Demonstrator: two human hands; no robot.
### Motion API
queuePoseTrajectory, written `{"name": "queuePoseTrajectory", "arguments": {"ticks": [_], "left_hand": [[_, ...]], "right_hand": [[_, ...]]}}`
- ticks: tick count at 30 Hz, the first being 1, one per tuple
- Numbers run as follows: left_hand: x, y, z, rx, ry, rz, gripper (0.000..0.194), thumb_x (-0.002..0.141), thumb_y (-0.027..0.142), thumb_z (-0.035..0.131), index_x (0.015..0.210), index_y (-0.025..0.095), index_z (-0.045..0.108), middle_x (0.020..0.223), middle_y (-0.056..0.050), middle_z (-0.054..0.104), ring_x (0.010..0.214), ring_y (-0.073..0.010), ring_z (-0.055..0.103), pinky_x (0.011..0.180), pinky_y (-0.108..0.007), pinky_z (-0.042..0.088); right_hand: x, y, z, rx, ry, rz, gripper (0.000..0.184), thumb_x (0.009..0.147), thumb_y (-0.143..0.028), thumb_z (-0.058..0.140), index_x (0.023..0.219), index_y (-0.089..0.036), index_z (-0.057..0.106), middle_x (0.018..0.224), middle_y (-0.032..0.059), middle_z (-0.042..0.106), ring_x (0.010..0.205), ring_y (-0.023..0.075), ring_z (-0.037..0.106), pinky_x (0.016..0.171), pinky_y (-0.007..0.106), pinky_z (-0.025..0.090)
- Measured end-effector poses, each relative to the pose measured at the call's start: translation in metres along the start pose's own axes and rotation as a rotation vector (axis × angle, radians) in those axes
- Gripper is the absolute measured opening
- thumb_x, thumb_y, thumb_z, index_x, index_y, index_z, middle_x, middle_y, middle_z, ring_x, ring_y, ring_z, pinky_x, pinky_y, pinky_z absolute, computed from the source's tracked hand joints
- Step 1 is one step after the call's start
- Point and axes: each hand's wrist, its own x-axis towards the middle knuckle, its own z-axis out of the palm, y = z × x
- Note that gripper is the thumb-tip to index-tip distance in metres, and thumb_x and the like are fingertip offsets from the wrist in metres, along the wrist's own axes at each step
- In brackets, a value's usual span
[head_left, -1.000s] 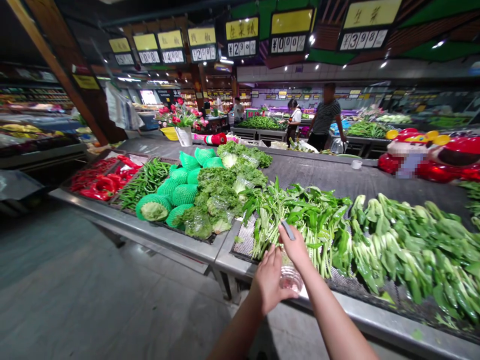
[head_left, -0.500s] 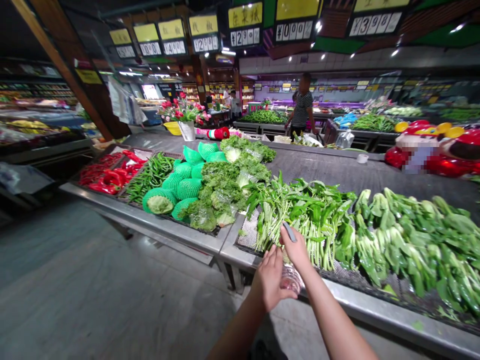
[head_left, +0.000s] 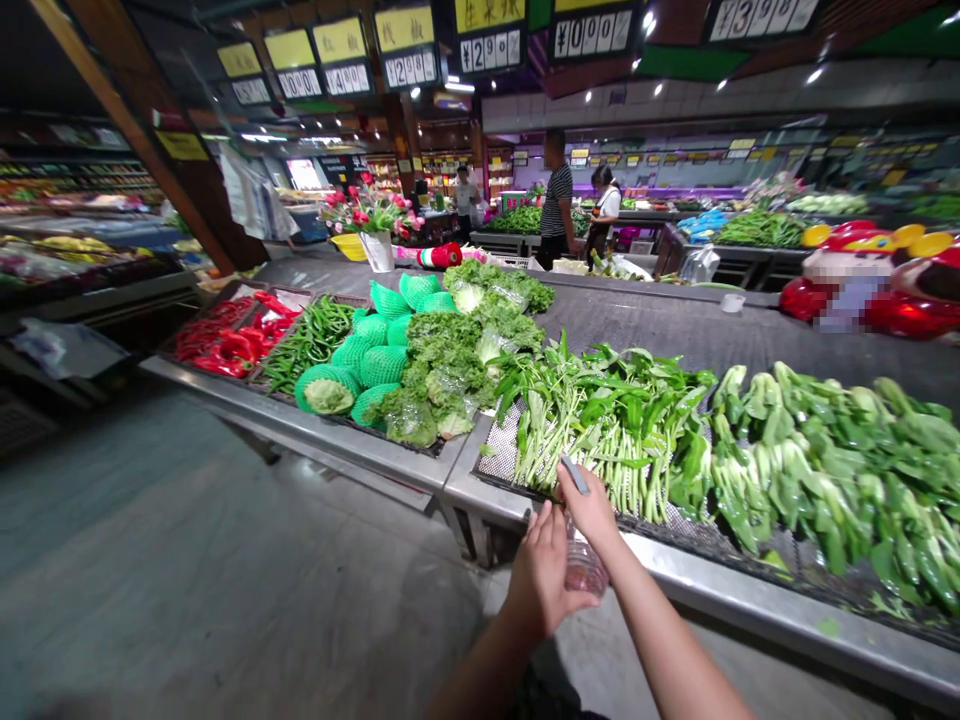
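A clear, ribbed plastic bottle is held between my two hands, tilted, just off the front edge of the vegetable stand. My left hand wraps its side, thumb under the lower end. Closed around the upper end is my right hand, and a grey strip like a handle or lid loop sticks up from its fingers. Whether that strip belongs to the bottle is hidden by the fingers. Leafy greens with long stems lie on a mesh tray right beyond my hands.
Bok choy lies to the right; net-wrapped vegetables, leafy lettuce, green peppers and red peppers to the left. A metal rail edges the stand. Two people stand beyond it, with price signs hanging overhead.
My view has shifted slightly. Both hands keep hold of the bottle with little movement. The person in stripes has moved left, and another person now shows more fully beside them.
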Motion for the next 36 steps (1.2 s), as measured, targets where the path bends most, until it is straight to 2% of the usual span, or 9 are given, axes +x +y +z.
{"name": "queuePoseTrajectory", "arguments": {"ticks": [5, 9, 11, 14, 19, 23, 26, 30, 36], "left_hand": [[-0.009, -0.008, 0.025, -0.015, 0.081, 0.04, 0.127, 0.039, 0.064, 0.077, 0.135, 0.003, 0.022, 0.136, -0.026, 0.034, 0.128, -0.0393, 0.026, 0.103, -0.055, 0.028], [-0.015, -0.007, 0.035, 0.0, 0.143, 0.06, 0.126, 0.042, 0.059, 0.079, 0.136, 0.004, 0.016, 0.137, -0.025, 0.034, 0.129, -0.0388, 0.026, 0.103, -0.054, 0.029], [-0.018, -0.005, 0.038, -0.003, 0.161, 0.081, 0.127, 0.042, 0.057, 0.08, 0.137, 0.004, 0.014, 0.136, -0.025, 0.034, 0.129, -0.0396, 0.026, 0.103, -0.055, 0.029], [-0.024, 0.001, 0.043, -0.03, 0.158, 0.086, 0.126, 0.042, 0.057, 0.08, 0.137, 0.006, 0.013, 0.135, -0.025, 0.035, 0.128, -0.041, 0.026, 0.101, -0.057, 0.03], [-0.032, 0.012, 0.05, -0.057, 0.109, 0.024, 0.128, 0.038, 0.055, 0.081, 0.136, 0.006, 0.014, 0.136, -0.025, 0.034, 0.129, -0.0393, 0.026, 0.102, -0.055, 0.029], [-0.034, 0.019, 0.05, -0.042, 0.106, 0.042, 0.127, 0.041, 0.051, 0.082, 0.136, 0.008, 0.011, 0.136, -0.023, 0.035, 0.129, -0.0379, 0.025, 0.103, -0.054, 0.029], [-0.032, 0.022, 0.053, -0.041, 0.127, 0.075, 0.124, 0.044, 0.049, 0.081, 0.137, 0.008, 0.01, 0.136, -0.024, 0.034, 0.129, -0.0396, 0.025, 0.102, -0.056, 0.029], [-0.03, 0.026, 0.063, -0.067, 0.16, 0.124, 0.123, 0.046, 0.056, 0.078, 0.136, 0.003, 0.013, 0.133, -0.027, 0.036, 0.127, -0.0421, 0.026, 0.1, -0.057, 0.028], [-0.029, 0.035, 0.079, -0.084, 0.152, 0.168, 0.116, 0.047, 0.069, 0.069, 0.134, 0.006, 0.026, 0.134, -0.025, 0.037, 0.124, -0.0442, 0.032, 0.099, -0.055, 0.032]], "right_hand": [[-0.007, 0.012, 0.005, 0.066, -0.017, -0.001, 0.04, 0.084, -0.051, 0.037, 0.081, -0.02, 0.061, 0.068, 0.0028, 0.061, 0.066, 0.0185, 0.057, 0.068, 0.031, 0.043], [-0.009, 0.017, 0.005, 0.131, -0.012, -0.046, 0.036, 0.082, -0.048, 0.041, 0.084, -0.019, 0.062, 0.08, 0.0054, 0.064, 0.076, 0.0197, 0.059, 0.074, 0.032, 0.043], [-0.01, 0.02, 0.004, 0.158, -0.022, -0.048, 0.036, 0.081, -0.048, 0.041, 0.08, -0.019, 0.062, 0.079, 0.0053, 0.065, 0.075, 0.0198, 0.059, 0.074, 0.032, 0.043], [-0.014, 0.025, 0.003, 0.168, -0.063, -0.033, 0.037, 0.081, -0.05, 0.041, 0.069, -0.02, 0.06, 0.067, 0.0029, 0.063, 0.065, 0.0186, 0.058, 0.067, 0.031, 0.044], [-0.023, 0.038, 0.001, 0.116, -0.094, 0.021, 0.043, 0.082, -0.052, 0.038, 0.055, -0.022, 0.052, 0.053, 0.0006, 0.057, 0.055, 0.0181, 0.055, 0.06, 0.03, 0.043], [-0.026, 0.042, -0.005, 0.134, -0.095, 0.017, 0.041, 0.082, -0.051, 0.038, 0.06, -0.022, 0.054, 0.057, 0.001, 0.059, 0.057, 0.018, 0.056, 0.061, 0.03, 0.043], [-0.026, 0.043, -0.012, 0.165, -0.082, -0.018, 0.037, 0.081, -0.05, 0.041, 0.07, -0.02, 0.059, 0.069, 0.0032, 0.064, 0.067, 0.0186, 0.059, 0.068, 0.03, 0.044], [-0.028, 0.048, -0.022, 0.144, -0.069, -0.009, 0.038, 0.081, -0.05, 0.04, 0.077, -0.02, 0.062, 0.072, 0.0037, 0.065, 0.07, 0.0193, 0.06, 0.071, 0.031, 0.045], [-0.039, 0.065, -0.037, 0.017, -0.037, 0.085, 0.04, 0.082, -0.05, 0.035, 0.063, -0.024, 0.06, 0.062, 0.0023, 0.063, 0.062, 0.0203, 0.059, 0.06, 0.031, 0.044]]}}
